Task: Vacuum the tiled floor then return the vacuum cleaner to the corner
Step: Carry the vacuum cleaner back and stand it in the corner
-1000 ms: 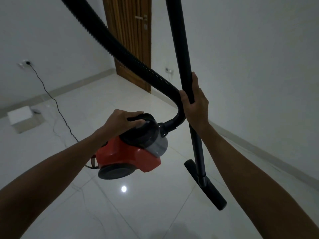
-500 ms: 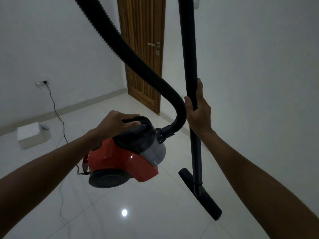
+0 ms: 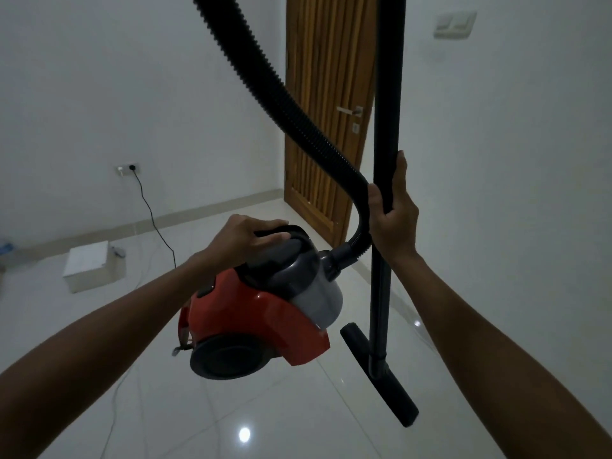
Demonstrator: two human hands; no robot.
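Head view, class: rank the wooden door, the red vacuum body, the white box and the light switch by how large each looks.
1. Wooden door
2. Red vacuum body, enlarged by nearness
3. White box
4. Light switch

Vacuum [image 3: 251,313]: glossy red plastic shell, matt grey plastic canister, dark matt wheel. Hose [image 3: 265,77] above it: black ribbed plastic, dull. Wand [image 3: 385,94] right of vacuum: smooth dark tube, slight sheen. Nozzle [image 3: 377,369]: matt black plastic. Floor [image 3: 231,409] below: glossy white tile, mirror-like glare spot. Door [image 3: 318,94] behind: grooved brown wood, satin. Walls [image 3: 82,77]: matt white paint.
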